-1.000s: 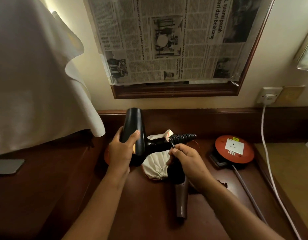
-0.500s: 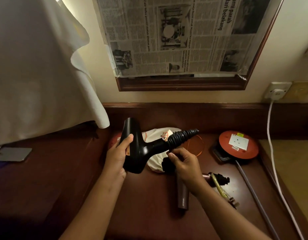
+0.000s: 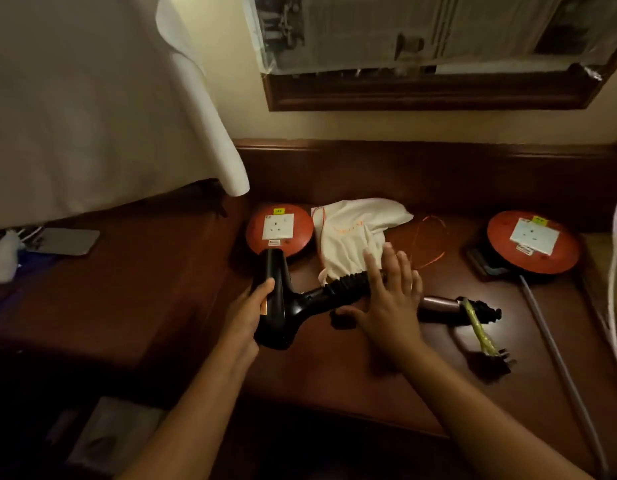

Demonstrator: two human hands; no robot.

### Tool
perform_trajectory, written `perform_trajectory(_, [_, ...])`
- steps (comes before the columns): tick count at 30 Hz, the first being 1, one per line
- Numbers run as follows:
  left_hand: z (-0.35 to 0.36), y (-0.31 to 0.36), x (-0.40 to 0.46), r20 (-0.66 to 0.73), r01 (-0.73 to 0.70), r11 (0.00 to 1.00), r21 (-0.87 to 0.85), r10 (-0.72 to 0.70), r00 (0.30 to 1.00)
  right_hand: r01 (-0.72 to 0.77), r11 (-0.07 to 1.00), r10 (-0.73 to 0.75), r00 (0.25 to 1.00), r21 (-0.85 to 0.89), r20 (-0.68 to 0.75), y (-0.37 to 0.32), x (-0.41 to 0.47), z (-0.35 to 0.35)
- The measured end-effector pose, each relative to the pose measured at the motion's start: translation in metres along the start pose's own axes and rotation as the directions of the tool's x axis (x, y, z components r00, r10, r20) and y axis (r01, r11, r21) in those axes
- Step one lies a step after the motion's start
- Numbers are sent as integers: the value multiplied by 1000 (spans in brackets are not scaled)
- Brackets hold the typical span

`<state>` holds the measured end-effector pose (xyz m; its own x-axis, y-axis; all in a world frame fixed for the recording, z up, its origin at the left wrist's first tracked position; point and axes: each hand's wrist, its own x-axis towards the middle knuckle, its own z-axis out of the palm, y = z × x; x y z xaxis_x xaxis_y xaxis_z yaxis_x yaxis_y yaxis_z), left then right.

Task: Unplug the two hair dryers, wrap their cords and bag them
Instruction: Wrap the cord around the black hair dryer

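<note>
My left hand [image 3: 246, 315] grips the barrel of a black hair dryer [image 3: 277, 306], whose handle is wound with black coiled cord [image 3: 348, 287] and points right. Just above that wrapped handle my right hand [image 3: 390, 299] is spread with straight fingers, reaching toward a white drawstring bag [image 3: 355, 233] with an orange cord [image 3: 428, 244]. A second, brownish hair dryer [image 3: 440, 308] lies on the desk behind my right hand, partly hidden. Its cord bundle [image 3: 487, 310] and plug [image 3: 497, 358] lie to the right.
Two round red socket reels stand on the dark wooden desk [image 3: 334, 382]: one [image 3: 279, 230] behind the black dryer, one [image 3: 532, 242] at the right with a grey cable [image 3: 559, 368]. A white cloth [image 3: 92, 98] hangs at the left above a phone [image 3: 66, 240].
The view has tilted down. My right hand has let go of the cord end and opened flat over the wrapped handle. My left hand has lowered the black dryer toward the desk.
</note>
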<state>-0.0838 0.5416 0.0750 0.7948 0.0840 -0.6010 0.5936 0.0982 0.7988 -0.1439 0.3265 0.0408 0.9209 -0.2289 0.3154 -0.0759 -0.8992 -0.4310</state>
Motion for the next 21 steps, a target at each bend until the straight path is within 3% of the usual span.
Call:
perform_trajectory(3, [-15,-13,19,22,-18,998,55,16,1000,177,981,-133,908,-78,397,9,13,21])
perform_trajectory(6, [-25,-25,35,59,-17,996,91,11,998,258,965,-184,785,-43,591,11,21,40])
perform_trajectory(9, [-30,-35,50,82,3,996,87,-10,997,257,965,-173,765,-48,621,9,21,62])
perform_trajectory(21, [-47,-64,119,160,93,989,117,-112,981,117,985,-23,821,-128,571,1,5,115])
